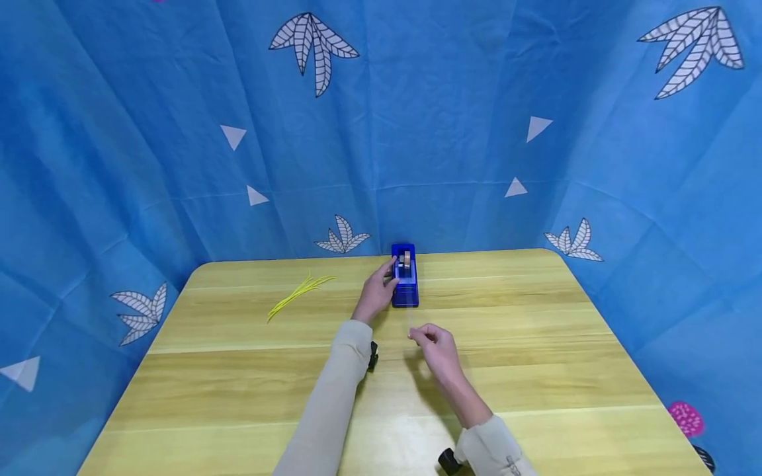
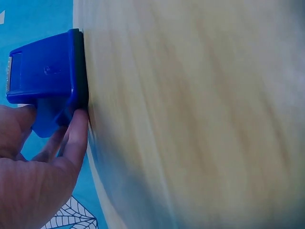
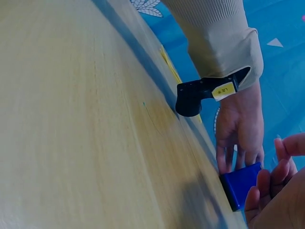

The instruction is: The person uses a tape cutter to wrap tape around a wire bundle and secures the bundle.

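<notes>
A blue tape dispenser (image 1: 405, 297) with a roll in it stands at the table's back edge. My left hand (image 1: 375, 294) grips its left side, the thumb near the top and the fingers along the side. In the left wrist view the dispenser's blue front (image 2: 45, 71) shows, with a toothed cutting edge at its end. A strip of clear tape (image 1: 409, 316) runs from the dispenser toward me. My right hand (image 1: 437, 347) pinches the strip's free end between thumb and forefinger, a short way in front of the dispenser and above the table.
A loose bundle of thin yellow strands (image 1: 299, 294) lies on the wooden table (image 1: 238, 383), left of the dispenser. A blue patterned curtain (image 1: 446, 132) hangs behind the table and along its sides. Dark wrist cameras sit at both sleeves.
</notes>
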The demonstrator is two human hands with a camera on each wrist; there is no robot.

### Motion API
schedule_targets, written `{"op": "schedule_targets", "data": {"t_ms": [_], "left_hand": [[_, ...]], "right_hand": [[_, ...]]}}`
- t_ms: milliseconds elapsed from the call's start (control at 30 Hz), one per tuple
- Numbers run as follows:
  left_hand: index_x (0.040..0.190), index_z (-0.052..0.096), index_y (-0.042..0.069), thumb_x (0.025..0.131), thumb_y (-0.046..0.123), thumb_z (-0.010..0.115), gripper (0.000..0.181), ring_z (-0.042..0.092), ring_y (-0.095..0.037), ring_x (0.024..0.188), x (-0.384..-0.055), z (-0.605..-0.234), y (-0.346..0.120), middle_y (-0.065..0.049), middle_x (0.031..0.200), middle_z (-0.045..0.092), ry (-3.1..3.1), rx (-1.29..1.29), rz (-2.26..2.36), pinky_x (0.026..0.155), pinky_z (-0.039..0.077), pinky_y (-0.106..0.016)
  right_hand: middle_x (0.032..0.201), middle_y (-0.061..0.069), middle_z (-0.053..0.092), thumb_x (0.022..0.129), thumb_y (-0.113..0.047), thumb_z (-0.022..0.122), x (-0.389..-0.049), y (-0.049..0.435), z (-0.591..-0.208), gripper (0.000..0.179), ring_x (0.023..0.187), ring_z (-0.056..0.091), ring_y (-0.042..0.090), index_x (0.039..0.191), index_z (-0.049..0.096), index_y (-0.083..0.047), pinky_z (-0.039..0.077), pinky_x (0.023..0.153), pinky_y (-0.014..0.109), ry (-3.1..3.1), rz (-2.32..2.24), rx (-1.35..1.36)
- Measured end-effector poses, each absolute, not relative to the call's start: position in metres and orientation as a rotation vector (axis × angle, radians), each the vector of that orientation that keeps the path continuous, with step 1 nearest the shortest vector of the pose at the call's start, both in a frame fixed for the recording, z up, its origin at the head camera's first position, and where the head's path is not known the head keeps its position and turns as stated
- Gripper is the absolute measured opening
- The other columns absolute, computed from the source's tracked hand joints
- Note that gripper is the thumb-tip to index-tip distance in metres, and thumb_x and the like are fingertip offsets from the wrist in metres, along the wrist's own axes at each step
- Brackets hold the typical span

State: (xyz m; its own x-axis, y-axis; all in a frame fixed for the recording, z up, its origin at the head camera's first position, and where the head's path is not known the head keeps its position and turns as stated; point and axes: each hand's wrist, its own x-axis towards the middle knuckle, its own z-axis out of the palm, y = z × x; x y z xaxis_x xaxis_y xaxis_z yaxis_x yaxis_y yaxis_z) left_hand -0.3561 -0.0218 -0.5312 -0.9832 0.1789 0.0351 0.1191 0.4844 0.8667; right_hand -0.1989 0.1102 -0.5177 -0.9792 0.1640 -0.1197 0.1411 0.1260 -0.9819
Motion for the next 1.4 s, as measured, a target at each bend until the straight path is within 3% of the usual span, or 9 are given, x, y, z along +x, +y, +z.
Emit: {"op": "schedule_targets", "data": {"t_ms": [533, 833, 1400], "left_hand": [[0.160, 0.040, 0.028, 0.109, 0.017, 0.054, 0.054, 0.055, -0.036, 0.139, -0.357, -0.526, -0.009, -0.016, 0.156, 0.051, 2.687, 0.214, 1.537, 0.114, 0.047, -0.053], [0.159, 0.041, 0.028, 0.108, 0.014, 0.054, 0.054, 0.055, -0.036, 0.138, -0.356, -0.522, -0.008, -0.016, 0.157, 0.050, 2.681, 0.215, 1.566, 0.113, 0.047, -0.054], [0.159, 0.041, 0.028, 0.108, 0.014, 0.054, 0.055, 0.055, -0.040, 0.138, -0.351, -0.523, -0.013, -0.019, 0.156, 0.050, 2.671, 0.165, 1.567, 0.113, 0.046, -0.057]], "right_hand": [[0.085, 0.002, 0.057, 0.099, -0.014, 0.065, -0.198, 0.118, -0.517, 0.022, 0.089, 0.052, 0.025, 0.096, 0.069, 0.007, 0.042, 0.079, 0.030, -2.306, 2.061, -0.314], [0.092, 0.009, 0.063, 0.099, -0.015, 0.065, -0.196, 0.121, -0.518, 0.022, 0.089, 0.053, 0.019, 0.098, 0.070, 0.007, 0.044, 0.082, 0.030, -2.317, 2.032, -0.336], [0.086, 0.000, 0.058, 0.099, -0.015, 0.066, -0.181, 0.120, -0.520, 0.020, 0.087, 0.051, 0.017, 0.094, 0.070, 0.004, 0.044, 0.079, 0.029, -2.314, 2.098, -0.316]]}}
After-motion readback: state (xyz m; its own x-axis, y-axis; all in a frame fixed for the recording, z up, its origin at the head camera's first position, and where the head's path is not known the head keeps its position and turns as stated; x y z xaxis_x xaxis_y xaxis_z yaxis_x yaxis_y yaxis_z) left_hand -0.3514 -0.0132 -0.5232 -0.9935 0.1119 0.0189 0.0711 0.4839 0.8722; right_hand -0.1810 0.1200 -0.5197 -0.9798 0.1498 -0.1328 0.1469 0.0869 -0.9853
